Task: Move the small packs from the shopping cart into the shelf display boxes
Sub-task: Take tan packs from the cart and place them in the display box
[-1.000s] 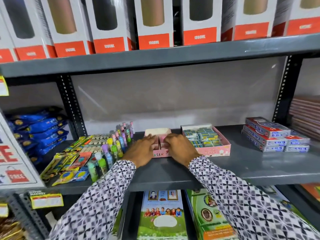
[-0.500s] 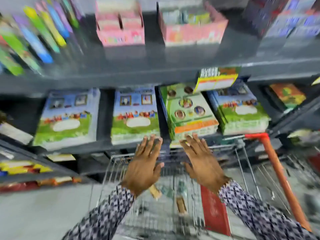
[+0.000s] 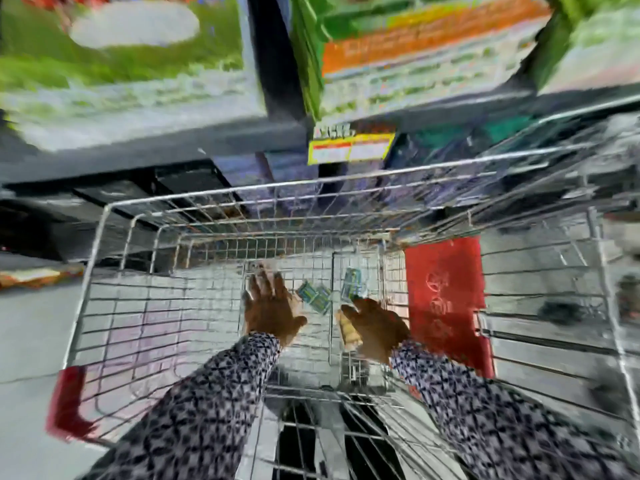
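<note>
Both hands inside wire cart, left hand fingers spread and empty, right hand grip unclear from blur, packs between them, red panel right, shelf tag above.

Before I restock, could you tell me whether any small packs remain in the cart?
Yes, blue-green small packs lie on the shopping cart floor between both hands.

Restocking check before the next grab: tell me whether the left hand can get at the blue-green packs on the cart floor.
Probably yes. The left hand is open inside the shopping cart, right beside the blue-green packs, and nothing lies between them. Blur hides whether it touches them yet.
</note>
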`<action>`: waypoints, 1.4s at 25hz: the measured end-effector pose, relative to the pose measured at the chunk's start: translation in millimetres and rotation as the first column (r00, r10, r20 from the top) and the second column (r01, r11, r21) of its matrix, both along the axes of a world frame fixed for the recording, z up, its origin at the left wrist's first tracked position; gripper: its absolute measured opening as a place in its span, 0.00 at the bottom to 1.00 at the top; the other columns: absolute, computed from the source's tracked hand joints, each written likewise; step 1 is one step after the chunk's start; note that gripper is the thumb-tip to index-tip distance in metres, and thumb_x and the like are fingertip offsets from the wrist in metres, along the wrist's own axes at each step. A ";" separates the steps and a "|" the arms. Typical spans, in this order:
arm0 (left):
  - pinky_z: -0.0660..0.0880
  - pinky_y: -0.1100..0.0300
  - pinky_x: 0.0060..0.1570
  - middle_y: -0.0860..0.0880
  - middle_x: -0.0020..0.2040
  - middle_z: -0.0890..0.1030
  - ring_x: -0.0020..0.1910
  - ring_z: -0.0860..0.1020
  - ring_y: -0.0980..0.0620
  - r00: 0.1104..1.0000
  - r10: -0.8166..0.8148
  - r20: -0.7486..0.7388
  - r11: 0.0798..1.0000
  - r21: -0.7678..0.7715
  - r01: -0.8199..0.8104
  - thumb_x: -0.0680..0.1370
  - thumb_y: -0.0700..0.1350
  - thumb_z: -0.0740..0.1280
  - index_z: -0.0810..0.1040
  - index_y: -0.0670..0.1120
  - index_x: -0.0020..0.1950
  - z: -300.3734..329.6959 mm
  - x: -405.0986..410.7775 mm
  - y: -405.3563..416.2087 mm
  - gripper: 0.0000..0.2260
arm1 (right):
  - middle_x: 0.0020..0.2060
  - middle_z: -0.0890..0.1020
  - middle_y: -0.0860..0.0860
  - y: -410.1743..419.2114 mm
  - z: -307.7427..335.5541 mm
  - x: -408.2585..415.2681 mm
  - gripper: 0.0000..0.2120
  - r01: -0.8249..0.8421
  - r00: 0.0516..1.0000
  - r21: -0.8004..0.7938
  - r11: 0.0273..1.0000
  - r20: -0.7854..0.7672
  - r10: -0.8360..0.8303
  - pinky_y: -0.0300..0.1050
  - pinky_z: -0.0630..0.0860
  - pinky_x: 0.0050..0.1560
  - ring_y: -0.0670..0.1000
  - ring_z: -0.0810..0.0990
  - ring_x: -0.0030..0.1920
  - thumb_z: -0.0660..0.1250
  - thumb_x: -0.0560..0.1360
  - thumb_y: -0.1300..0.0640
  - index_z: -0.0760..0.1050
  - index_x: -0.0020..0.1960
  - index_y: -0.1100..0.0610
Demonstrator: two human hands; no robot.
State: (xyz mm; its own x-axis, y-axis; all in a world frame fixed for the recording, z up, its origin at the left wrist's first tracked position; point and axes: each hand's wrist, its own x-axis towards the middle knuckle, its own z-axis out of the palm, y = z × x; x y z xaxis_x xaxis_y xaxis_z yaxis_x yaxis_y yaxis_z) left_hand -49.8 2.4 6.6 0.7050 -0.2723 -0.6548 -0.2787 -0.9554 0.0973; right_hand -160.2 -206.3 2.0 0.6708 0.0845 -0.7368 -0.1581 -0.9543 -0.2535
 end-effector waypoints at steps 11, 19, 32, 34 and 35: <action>0.63 0.52 0.78 0.39 0.76 0.70 0.76 0.68 0.40 0.988 0.092 0.125 0.957 -0.286 -0.053 0.67 0.47 0.74 0.57 0.40 0.81 45.3 2.8 9.8 0.46 | 0.71 0.68 0.59 24.8 36.2 12.9 0.34 0.271 0.874 0.285 0.919 0.328 -0.359 0.59 0.79 0.61 0.63 0.77 0.64 0.66 0.72 0.64 0.61 0.77 0.57; 0.65 0.72 0.71 0.53 0.81 0.68 0.74 0.70 0.58 0.874 0.419 0.247 0.654 -0.750 -0.102 0.65 0.40 0.77 0.63 0.54 0.82 384.5 9.8 19.3 0.47 | 0.79 0.62 0.46 14.3 336.4 48.6 0.49 0.139 0.621 0.750 0.647 0.443 -0.646 0.47 0.70 0.75 0.48 0.65 0.78 0.76 0.63 0.66 0.62 0.80 0.46; 0.74 0.55 0.71 0.45 0.69 0.77 0.66 0.78 0.46 0.782 0.302 0.545 0.643 -0.722 0.255 0.63 0.42 0.70 0.70 0.40 0.77 690.4 166.4 25.6 0.40 | 0.52 0.83 0.58 49.8 696.9 214.1 0.13 -0.107 0.218 0.228 0.968 0.955 -0.201 0.47 0.76 0.51 0.61 0.81 0.55 0.68 0.71 0.62 0.79 0.55 0.59; 0.77 0.64 0.57 0.47 0.57 0.80 0.56 0.81 0.49 0.781 0.268 0.564 0.658 -0.699 0.279 0.65 0.37 0.70 0.76 0.37 0.69 708.8 190.1 19.5 0.30 | 0.47 0.85 0.60 56.0 718.6 254.5 0.09 -0.071 0.307 0.154 0.986 0.944 -0.125 0.45 0.72 0.44 0.62 0.82 0.49 0.71 0.68 0.57 0.79 0.47 0.58; 0.75 0.68 0.55 0.48 0.56 0.81 0.55 0.82 0.54 0.776 0.238 0.584 0.656 -0.686 0.315 0.64 0.41 0.71 0.78 0.38 0.66 714.5 198.1 15.5 0.29 | 0.47 0.85 0.60 57.9 725.9 270.6 0.10 -0.047 0.360 0.135 0.990 0.927 -0.110 0.44 0.71 0.43 0.62 0.83 0.48 0.72 0.66 0.52 0.79 0.45 0.56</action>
